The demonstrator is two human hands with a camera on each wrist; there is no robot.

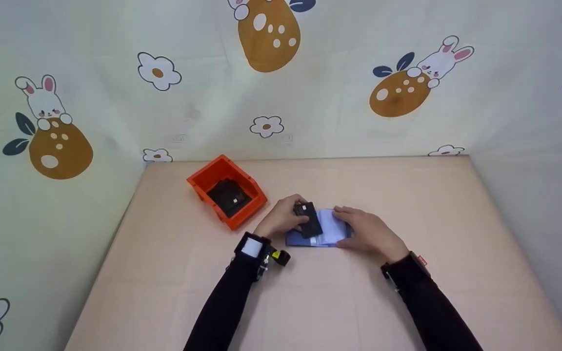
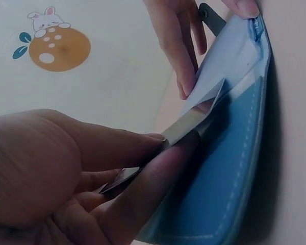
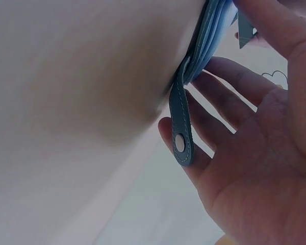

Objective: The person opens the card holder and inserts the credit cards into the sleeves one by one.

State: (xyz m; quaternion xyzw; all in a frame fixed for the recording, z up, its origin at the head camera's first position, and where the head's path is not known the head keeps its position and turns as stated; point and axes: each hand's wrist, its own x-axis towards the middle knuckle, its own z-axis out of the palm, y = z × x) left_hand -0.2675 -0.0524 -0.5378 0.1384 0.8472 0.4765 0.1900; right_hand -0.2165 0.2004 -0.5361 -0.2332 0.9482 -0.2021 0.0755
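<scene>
One orange plastic bin (image 1: 249,213); one blue stitched card holder (image 1: 332,228); one blue-grey snap strap (image 3: 181,120); one rectangular black card (image 1: 312,222) outside the bin; one bare left hand (image 1: 281,217), one bare right hand (image 1: 371,234); flat black pieces (image 1: 227,196) inside overlap, uncountable.

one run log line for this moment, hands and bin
left hand: pinches black card at open blue card holder | right hand: grips holder | orange bin: dark items inside

A dark card (image 1: 313,223), pinched in the left hand (image 1: 281,217), slants over an open blue wallet (image 1: 295,239). The right hand (image 1: 371,234) grips the wallet beside its pale pages (image 1: 331,228), the snap strap (image 3: 180,120) unfastened.
</scene>
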